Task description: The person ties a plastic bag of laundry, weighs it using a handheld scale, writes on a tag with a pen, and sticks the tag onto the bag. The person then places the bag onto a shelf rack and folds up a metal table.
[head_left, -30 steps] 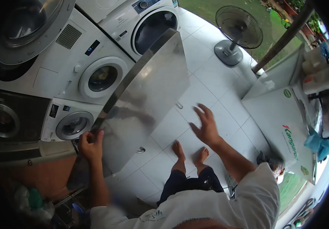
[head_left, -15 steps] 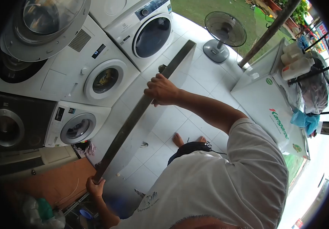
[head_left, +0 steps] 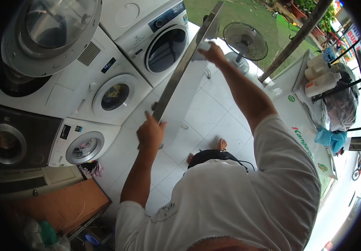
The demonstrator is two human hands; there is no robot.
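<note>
A long flat panel [head_left: 187, 62] with a grey edge and a pale, glossy side slants across the middle of the head view. Small metal fittings stick out from it. My left hand [head_left: 151, 131] grips its lower end, index finger pointing up along the edge. Near the upper end, my right hand [head_left: 213, 54] holds the panel by its side, with a blurred pale grey patch at the fingertips that I cannot make out. The panel's far side and part of my fingers are hidden. My bare feet stand on the tiles below.
Several washing machines, one a front loader [head_left: 168, 48], stand stacked to the left. A floor fan [head_left: 245, 42] is just beyond the panel's upper end. At right stands a white chest [head_left: 291, 121] with bottles [head_left: 322, 83]. An orange-brown board [head_left: 80, 205] lies lower left. A pole [head_left: 295, 42] rises behind.
The panel has shifted up and right, its upper end now close to the fan. My left hand has risen from the lower left, and my right hand has moved up and right.
</note>
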